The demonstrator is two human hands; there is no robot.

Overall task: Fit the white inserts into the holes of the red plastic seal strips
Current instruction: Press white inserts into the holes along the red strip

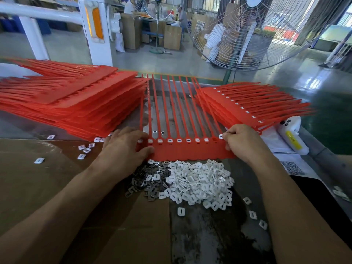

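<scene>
Right hand (pixel 241 139) pinching a white insert (pixel 221 136) at its fingertips, seating it square over the empty hole (pixel 214 139) just left, left hand (pixel 125 147) pressing flat, holding the red seal strip (pixel 190 151) down

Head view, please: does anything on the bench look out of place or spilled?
Yes. Several white inserts lie scattered on the cardboard left of the left hand, and a few more lie right of the main pile, away from it. Two sit loose between the strip's tails.
</scene>
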